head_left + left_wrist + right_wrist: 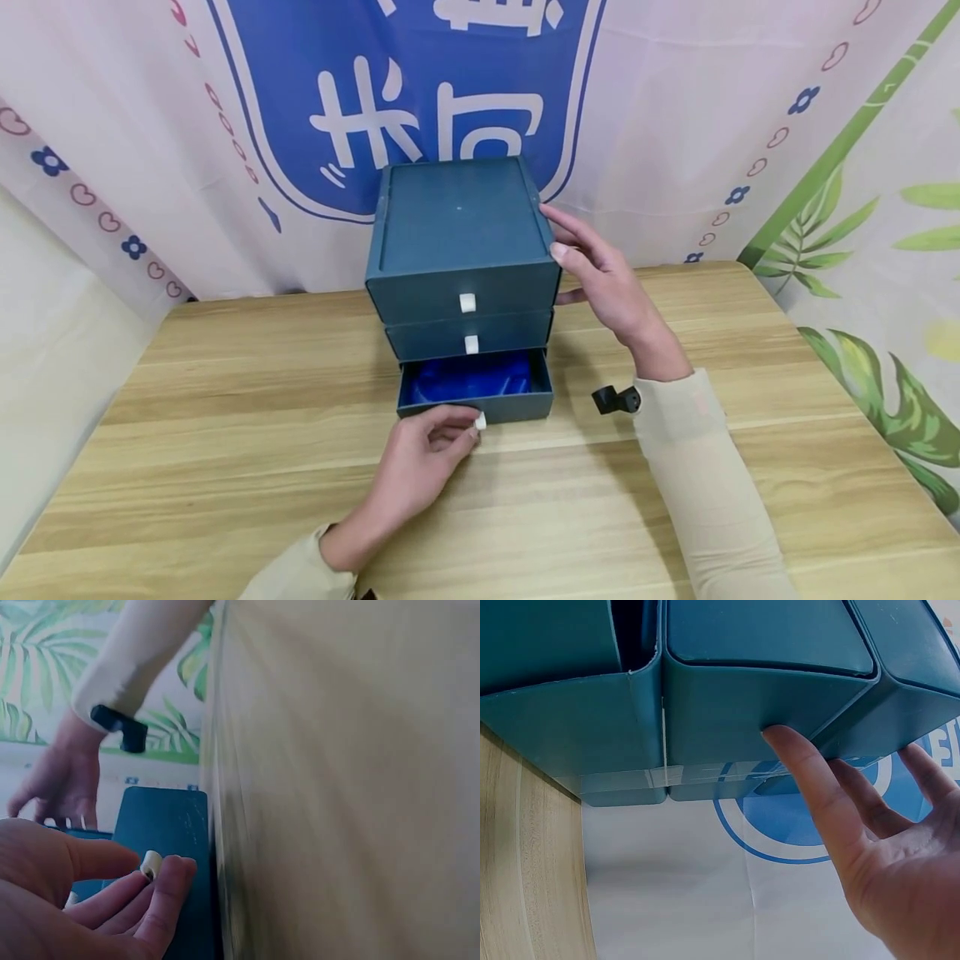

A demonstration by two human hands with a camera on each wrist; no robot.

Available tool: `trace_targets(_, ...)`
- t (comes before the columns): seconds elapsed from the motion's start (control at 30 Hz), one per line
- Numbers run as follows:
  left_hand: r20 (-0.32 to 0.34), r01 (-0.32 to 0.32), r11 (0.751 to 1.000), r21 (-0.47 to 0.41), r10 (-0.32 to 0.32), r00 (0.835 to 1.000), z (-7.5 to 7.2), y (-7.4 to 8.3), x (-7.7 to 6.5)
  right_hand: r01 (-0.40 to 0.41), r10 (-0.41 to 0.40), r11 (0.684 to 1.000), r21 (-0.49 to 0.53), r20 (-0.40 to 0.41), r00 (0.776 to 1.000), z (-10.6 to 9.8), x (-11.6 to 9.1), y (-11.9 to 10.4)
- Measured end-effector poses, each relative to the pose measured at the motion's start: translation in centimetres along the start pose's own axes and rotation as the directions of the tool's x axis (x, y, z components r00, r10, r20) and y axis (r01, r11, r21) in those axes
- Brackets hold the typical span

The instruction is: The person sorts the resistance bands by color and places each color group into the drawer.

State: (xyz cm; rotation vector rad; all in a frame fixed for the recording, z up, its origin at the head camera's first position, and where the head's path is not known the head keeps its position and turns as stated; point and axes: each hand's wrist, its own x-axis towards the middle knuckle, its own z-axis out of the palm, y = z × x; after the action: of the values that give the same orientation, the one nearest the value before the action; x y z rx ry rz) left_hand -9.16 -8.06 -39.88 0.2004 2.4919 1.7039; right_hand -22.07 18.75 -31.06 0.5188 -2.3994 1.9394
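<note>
A dark teal three-drawer box [461, 217] stands at the back of the table, each drawer with a white knob. Its bottom drawer [517, 408] is pulled part way out, and something shiny and blue, perhaps a plastic bag [472, 377], lies inside. My left hand [420, 458] pinches the white knob [481, 421] of that drawer between thumb and fingers, as the left wrist view also shows. Against the box's right side rests my right hand [607, 283], its fingers extended and touching the wall. In the right wrist view its fingertips [776, 733] press the teal side.
The wooden table [262, 433] reaches a curtain [660, 125] with a blue printed emblem behind the box. A leaf-patterned cloth [885, 358] hangs at the right. A small black camera mount [617, 400] sits at the right wrist.
</note>
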Motion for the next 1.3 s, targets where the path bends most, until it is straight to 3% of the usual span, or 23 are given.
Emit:
trace_targets(0.23,-0.055,-0.010,1.000,-0.017,0.009,0.998,0.0,-0.5,2.3,0.004,-0.004,1.000,0.004,0.004,1.000,0.0,0.0,0.0)
trace_targets(0.53,-0.075,0.014,0.999,-0.034,-0.016,0.997,0.0,-0.5,4.2,0.003,-0.003,1.000,0.008,0.006,1.000,0.0,0.0,0.1)
trace_targets(0.9,-0.076,0.017,0.999,-0.038,-0.020,0.997,-0.1,-0.6,5.3,0.001,-0.001,1.000,0.002,0.007,1.000,0.0,0.0,0.1)
trace_targets(1.3,-0.075,0.032,0.998,-0.056,-0.036,0.996,-0.2,-0.6,5.5,0.005,-0.005,1.000,0.004,0.008,1.000,-0.1,0.0,0.2)
